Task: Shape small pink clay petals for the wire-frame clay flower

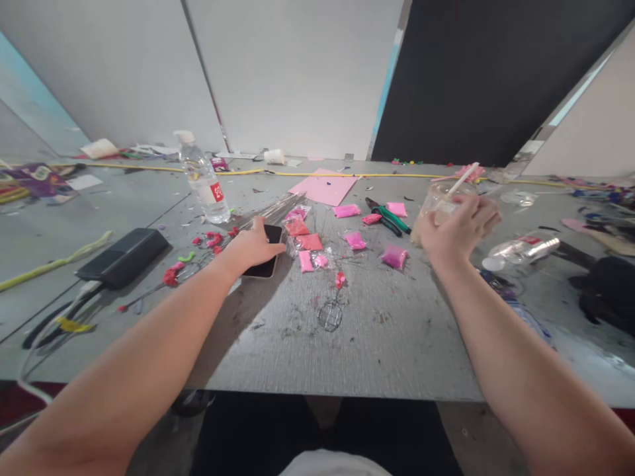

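Observation:
My left hand [254, 246] is over a dark-screened phone [262, 270], its thumb reaching across to the right edge; the fingers on the far side are partly hidden. My right hand [464, 225] is wrapped round a clear plastic cup [436, 198] with a pale drink and a white straw [464, 180]. Between the hands lie several small packets of pink and red clay [309, 242] and green-handled pliers [394, 221]. Nearer me is a small wire frame [330, 316] with a bit of pink-red clay [340, 279] beside it. Thin metal wires [278, 210] lie beyond the phone.
A water bottle [206, 185] stands at the back left; another bottle [526, 250] lies on its side at the right. A black power adapter [124, 256] with cables sits at the left. Pink paper [325, 187] lies at the back, near a yellow cord [292, 173] along the wall.

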Demonstrator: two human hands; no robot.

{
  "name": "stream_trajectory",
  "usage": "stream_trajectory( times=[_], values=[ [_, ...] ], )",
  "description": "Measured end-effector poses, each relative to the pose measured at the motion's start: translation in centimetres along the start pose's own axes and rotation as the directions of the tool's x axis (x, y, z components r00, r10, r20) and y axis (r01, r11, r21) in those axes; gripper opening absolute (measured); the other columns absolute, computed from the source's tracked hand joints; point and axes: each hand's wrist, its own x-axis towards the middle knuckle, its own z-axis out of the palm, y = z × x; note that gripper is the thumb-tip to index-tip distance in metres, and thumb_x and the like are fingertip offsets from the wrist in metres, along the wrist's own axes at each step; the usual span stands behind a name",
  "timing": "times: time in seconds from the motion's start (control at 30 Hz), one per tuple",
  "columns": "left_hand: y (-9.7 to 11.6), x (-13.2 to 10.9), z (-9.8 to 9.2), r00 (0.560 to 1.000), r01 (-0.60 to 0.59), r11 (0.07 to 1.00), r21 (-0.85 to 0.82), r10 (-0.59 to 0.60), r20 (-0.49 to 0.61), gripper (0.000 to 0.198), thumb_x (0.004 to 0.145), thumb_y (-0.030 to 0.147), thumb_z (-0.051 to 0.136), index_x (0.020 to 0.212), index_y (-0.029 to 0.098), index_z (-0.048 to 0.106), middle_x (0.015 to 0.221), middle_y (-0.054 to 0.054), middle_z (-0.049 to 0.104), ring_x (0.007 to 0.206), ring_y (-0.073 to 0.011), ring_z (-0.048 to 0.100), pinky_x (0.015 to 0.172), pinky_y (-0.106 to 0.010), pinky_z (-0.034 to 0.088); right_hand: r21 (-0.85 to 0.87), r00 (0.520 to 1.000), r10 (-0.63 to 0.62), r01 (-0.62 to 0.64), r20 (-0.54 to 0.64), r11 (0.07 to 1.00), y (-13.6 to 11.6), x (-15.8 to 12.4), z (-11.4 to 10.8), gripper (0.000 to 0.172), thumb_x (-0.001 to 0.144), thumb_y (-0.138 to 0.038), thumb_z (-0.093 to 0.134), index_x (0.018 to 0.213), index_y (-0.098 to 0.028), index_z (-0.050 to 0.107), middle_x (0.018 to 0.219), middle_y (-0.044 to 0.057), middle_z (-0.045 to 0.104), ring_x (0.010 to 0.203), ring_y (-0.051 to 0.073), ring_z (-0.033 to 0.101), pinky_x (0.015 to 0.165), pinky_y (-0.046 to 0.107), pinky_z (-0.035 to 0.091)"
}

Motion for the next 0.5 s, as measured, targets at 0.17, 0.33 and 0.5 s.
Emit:
stream_trajectory(
  times=[0.17, 0.33, 0.5],
  values=[
    [0.7, -0.3, 0.3, 0.994, 0.108, 0.984, 0.144, -0.106, -0.019, 0.103, 0.079, 0.065, 0.063, 0.158, 0.011, 0.025, 0.122, -0.036, 0.065, 0.12, -0.0547, 0.062, 0.087, -0.055, 0.052, 0.027, 0.98, -0.197, 0.197, -0.014, 0.98, 0.0, 0.3, 0.2, 0.035, 0.083, -0.022, 0.06, 0.117, -0.02, 0.052, 0.137, 0.02, 0.047, 0.138, 0.039, 0.04, 0.112, 0.064, 0.033],
    [1.4, -0.9, -0.1, 0.992, 0.127, 0.967, 0.222, -0.126, -0.02, 0.093, 0.083, 0.066, 0.058, 0.155, 0.012, 0.035, 0.132, -0.037, 0.058, 0.118, -0.0534, 0.064, 0.087, -0.053, 0.052, 0.217, 0.743, -0.411, 0.35, 0.528, 0.911, -0.3, -0.1, 0.9, 0.029, 0.097, -0.036, 0.05, 0.118, -0.02, 0.059, 0.108, 0.011, 0.066, 0.101, 0.026, 0.064, 0.093, 0.044, 0.052],
    [2.0, -1.4, -0.3, 0.992, 0.127, 0.949, 0.287, -0.117, -0.053, 0.09, 0.082, 0.065, 0.06, 0.153, 0.012, 0.042, 0.135, -0.038, 0.057, 0.127, -0.0577, 0.055, 0.095, -0.058, 0.048, 0.223, 0.54, -0.407, 0.373, 0.737, 0.9, 0.7, -0.9, 1.7, 0.05, 0.065, -0.051, 0.087, 0.1, -0.019, 0.073, 0.092, 0.012, 0.07, 0.086, 0.032, 0.068, 0.078, 0.046, 0.055]
  ],
)
